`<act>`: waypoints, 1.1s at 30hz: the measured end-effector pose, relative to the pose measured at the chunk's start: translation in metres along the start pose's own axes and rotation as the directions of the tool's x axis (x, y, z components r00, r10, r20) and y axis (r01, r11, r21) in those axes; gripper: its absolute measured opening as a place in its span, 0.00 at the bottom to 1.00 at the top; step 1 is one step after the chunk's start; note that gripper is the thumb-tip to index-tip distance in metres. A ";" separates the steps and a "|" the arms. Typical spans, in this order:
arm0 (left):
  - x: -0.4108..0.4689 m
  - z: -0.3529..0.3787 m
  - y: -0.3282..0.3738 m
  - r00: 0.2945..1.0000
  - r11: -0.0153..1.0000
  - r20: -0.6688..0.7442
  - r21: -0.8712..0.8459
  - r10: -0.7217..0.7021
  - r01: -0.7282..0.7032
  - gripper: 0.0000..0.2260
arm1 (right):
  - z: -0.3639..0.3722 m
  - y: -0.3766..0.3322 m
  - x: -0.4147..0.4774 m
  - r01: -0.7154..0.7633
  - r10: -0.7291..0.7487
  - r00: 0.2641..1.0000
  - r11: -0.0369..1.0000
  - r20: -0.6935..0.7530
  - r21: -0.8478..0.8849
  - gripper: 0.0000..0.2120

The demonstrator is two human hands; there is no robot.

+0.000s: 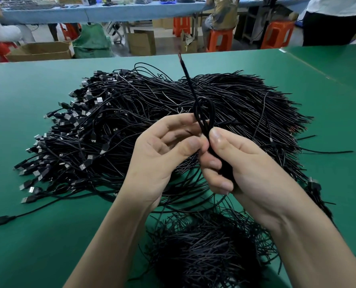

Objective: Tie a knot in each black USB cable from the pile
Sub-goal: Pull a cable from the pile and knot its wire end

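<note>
One black USB cable (204, 110) was held up between both hands above the big pile (131, 113) on the green table (38, 235). It was bent into a small loop just above the fingertips, with its stripped end (185, 74) sticking up and away. The left hand (158, 150) had its fingers curled, and thumb and fingertips appeared to pinch the strand at the loop's base. The right hand (241, 163) pressed its thumb against the cable, its other fingers wrapped round the strands running down through the fist. By my reading the knot was formed but not yet pulled tight. The large pile, plugs fanned to the left, suggested most of the job remained. The smaller heap (210, 250) nearest the person was probably the finished cables, but no knots could be made out in it. The cable's lower run was hidden inside the right fist, and whether the end had truly passed through the loop was hard to tell against the dark pile behind. The heap's lower edge was cut off.
</note>
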State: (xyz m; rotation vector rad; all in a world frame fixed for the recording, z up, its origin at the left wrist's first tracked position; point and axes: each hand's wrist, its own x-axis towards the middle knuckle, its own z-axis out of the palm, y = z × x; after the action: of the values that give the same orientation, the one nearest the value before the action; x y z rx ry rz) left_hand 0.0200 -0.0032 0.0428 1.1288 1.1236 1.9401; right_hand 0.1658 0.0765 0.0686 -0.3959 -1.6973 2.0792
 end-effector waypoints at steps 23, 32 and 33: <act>-0.001 0.000 -0.004 1.000 0.997 -0.016 -0.079 -0.025 0.024 0.11 | 0.003 0.003 0.001 -0.061 0.056 0.995 0.997 0.082 0.051 0.17; -0.003 -0.002 -0.002 0.996 0.997 0.062 -0.019 -0.069 0.071 0.09 | -0.005 0.000 -0.001 -0.178 0.173 0.972 0.984 0.158 0.016 0.15; -0.003 -0.002 -0.002 0.996 0.997 0.056 -0.009 -0.073 0.074 0.08 | -0.005 0.000 -0.001 -0.193 0.189 0.969 0.981 0.158 0.011 0.15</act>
State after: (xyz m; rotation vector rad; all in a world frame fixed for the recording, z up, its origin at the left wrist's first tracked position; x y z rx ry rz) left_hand 0.0196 -0.0054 0.0393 1.1136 1.1084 1.8452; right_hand 0.1692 0.0800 0.0673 -0.4125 -1.7803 2.3224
